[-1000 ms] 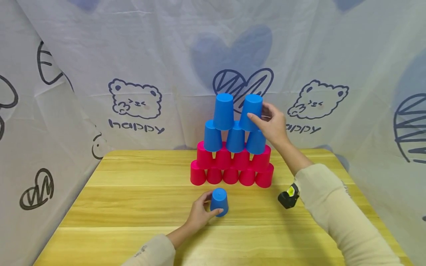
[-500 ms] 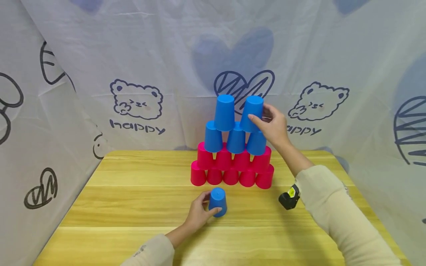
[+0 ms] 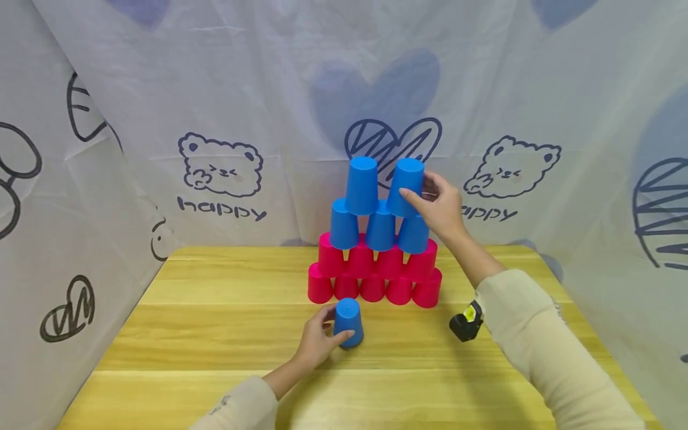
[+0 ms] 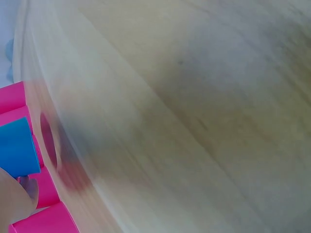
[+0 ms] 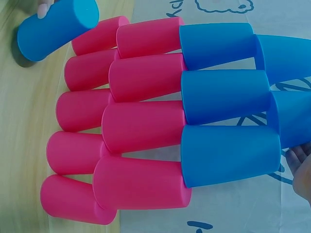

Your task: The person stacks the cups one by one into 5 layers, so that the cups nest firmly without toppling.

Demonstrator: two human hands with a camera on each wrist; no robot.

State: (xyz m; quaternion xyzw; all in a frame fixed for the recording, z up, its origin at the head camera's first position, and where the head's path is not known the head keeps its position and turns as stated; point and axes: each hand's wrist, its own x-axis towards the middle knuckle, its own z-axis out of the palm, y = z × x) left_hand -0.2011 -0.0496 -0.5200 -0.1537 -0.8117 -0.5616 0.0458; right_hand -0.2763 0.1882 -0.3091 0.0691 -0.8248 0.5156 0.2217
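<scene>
An upside-down blue cup [image 3: 346, 315] is pinched between the thumb and fingers of my left hand [image 3: 316, 339], close over the table in front of a cup pyramid. My right hand [image 3: 442, 206] grips the right-hand blue cup [image 3: 404, 182] of the top row. Beside that one stands another blue cup [image 3: 362, 186], untouched. Both top cups rest on a row of three blue cups [image 3: 380, 227]. Below these come two rows of red cups [image 3: 372, 286]. In the right wrist view, only the fingertips of the right hand [image 5: 301, 167] show at the edge.
The pyramid stands towards the back of the wooden table [image 3: 215, 334]. Behind it hangs a pale printed cloth [image 3: 301, 119] with hearts and bears. A small black and yellow device [image 3: 466, 321] sits at the right sleeve's cuff.
My left hand has shifted slightly left and forward with its blue cup, nearer to the red bottom row. The right hand keeps its grip on the top cup, almost still.
</scene>
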